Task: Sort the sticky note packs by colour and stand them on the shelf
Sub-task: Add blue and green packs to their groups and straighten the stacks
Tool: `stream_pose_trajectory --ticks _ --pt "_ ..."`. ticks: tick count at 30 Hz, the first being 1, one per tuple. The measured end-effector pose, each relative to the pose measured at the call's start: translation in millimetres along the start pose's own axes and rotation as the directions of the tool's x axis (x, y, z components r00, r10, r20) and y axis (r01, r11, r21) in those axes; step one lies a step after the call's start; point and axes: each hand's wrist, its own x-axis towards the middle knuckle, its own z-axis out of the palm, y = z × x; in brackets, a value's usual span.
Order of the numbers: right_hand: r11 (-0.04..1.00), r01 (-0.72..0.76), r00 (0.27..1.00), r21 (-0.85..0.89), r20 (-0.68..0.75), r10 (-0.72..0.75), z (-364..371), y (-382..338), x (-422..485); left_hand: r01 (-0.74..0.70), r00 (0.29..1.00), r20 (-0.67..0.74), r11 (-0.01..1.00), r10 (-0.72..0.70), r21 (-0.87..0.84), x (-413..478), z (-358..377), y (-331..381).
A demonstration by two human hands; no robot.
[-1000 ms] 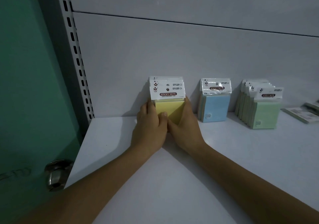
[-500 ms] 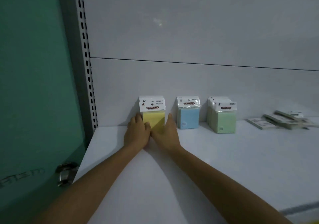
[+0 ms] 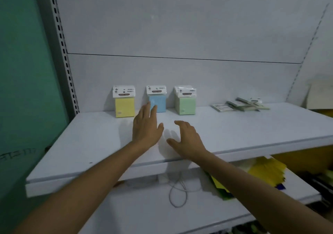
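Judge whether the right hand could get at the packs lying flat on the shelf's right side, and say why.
Probably yes: the right hand is open and empty, and only bare shelf lies between it and the flat packs.

Shelf [image 3: 234, 131] w/ yellow packs [image 3: 124, 106], blue packs [image 3: 160, 103], green packs [image 3: 185, 106] upright; loose packs [image 3: 239, 105] flat.
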Motion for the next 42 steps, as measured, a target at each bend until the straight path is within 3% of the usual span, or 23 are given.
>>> stream_pose_trajectory --ticks 5,9,13,19,25,29,32,38,42 --pt "0.988 -0.025 0.996 -0.153 -0.087 0.011 -49 64 -59 -0.27 0.96 0.064 0.962 0.272 -0.03 -34 20 95" --pt "0.958 -0.082 0.993 -0.276 -0.1 0.057 -92 114 -109 -0.439 0.888 0.122 0.896 0.444 -0.068 -54 41 170" --pt "0.899 -0.142 0.988 -0.415 -0.111 0.105 -136 157 -144 -0.559 0.815 0.139 0.826 0.563 -0.071 -67 56 235" --pt "0.864 -0.23 0.973 -0.447 -0.14 0.186 -173 201 -166 -0.689 0.71 0.181 0.725 0.68 -0.018 -67 83 285" --pt "0.886 -0.215 0.976 -0.41 -0.114 0.184 -181 234 -138 -0.661 0.729 0.189 0.748 0.658 -0.054 -32 119 308" --pt "0.904 -0.198 0.977 -0.378 -0.147 0.153 -193 261 -103 -0.428 0.853 0.225 0.878 0.471 -0.213 14 151 319" --pt "0.905 -0.195 0.979 -0.377 -0.13 0.157 -205 292 -67 -0.286 0.894 0.265 0.916 0.361 -0.281 61 173 336" --pt "0.908 -0.223 0.975 -0.355 -0.104 0.199 -220 354 1 -0.309 0.918 0.195 0.93 0.346 -0.198 149 216 365" --pt "0.923 -0.23 0.972 -0.307 -0.119 0.203 -215 387 40 -0.256 0.921 0.266 0.957 0.284 -0.136 174 251 363"
